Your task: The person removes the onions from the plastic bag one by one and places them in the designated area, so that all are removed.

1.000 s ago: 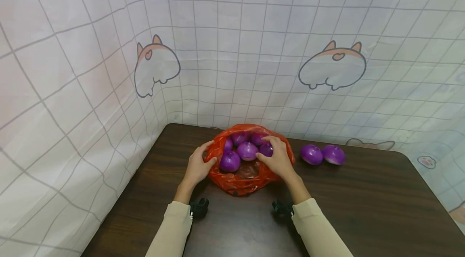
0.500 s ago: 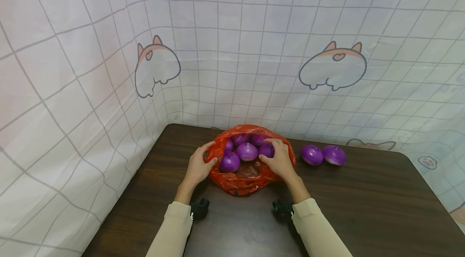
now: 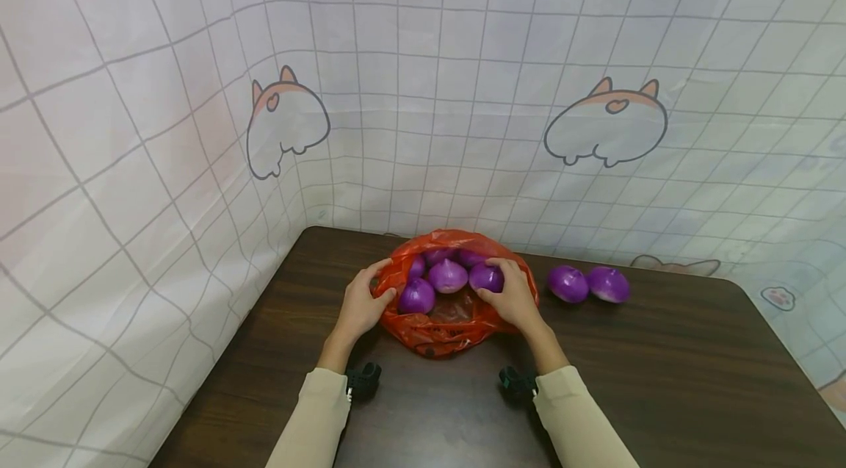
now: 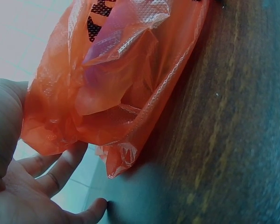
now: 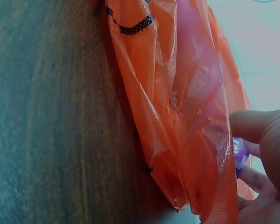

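In the head view a red plastic bag (image 3: 441,347) lies with its mouth spread, several purple onions (image 3: 448,275) inside. My left hand (image 3: 361,304) holds the bag's left rim, thumb inside and fingers outside; the left wrist view shows the thin plastic (image 4: 107,84) between them. Over the right rim reaches my right hand (image 3: 517,295), its thumb and fingers loosely spread beside the rightmost onion (image 3: 486,278). In the right wrist view a patch of purple onion (image 5: 239,156) shows near my right fingers, with the bag's wall (image 5: 177,116) hiding the thumb tip.
Two more purple onions (image 3: 567,283) sit side by side on the dark wooden table (image 3: 687,365), right of the bag. A white gridded cloth (image 3: 429,86) with animal drawings hangs behind the table and along its left side.
My right hand has drawn back slightly to the right, uncovering more of the rightmost onion, which stays in place. My left hand keeps its hold on the rim.
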Tool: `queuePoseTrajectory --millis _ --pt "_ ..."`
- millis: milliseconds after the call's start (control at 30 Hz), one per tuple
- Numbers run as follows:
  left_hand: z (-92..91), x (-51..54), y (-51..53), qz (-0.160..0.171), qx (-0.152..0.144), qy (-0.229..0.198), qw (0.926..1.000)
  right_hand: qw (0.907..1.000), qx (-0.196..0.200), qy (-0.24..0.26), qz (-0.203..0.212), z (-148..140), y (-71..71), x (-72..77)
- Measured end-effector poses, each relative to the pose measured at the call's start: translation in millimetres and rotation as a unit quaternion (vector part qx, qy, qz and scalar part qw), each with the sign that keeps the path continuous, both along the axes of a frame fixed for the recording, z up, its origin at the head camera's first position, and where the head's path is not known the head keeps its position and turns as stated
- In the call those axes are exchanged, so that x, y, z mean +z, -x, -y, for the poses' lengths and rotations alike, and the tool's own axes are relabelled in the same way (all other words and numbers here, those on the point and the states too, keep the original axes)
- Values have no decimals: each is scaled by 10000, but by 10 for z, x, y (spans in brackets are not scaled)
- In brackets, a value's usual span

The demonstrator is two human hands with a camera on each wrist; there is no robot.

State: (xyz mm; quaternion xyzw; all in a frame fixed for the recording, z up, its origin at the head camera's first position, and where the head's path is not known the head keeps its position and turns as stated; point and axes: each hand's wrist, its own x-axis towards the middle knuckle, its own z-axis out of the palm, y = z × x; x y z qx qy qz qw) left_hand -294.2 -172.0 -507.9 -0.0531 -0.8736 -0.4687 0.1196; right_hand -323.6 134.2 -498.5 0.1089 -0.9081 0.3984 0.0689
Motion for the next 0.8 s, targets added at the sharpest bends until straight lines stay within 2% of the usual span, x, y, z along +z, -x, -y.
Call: queuePoseTrajectory --millis 367,800 --pt "2 12 -7 44 -41 -72 10000 9999 92 122 21 -26 -2 -6" --pt "-5 29 -14 67 -10 -87 9999 9995 121 249 -170 -41 2 -19"
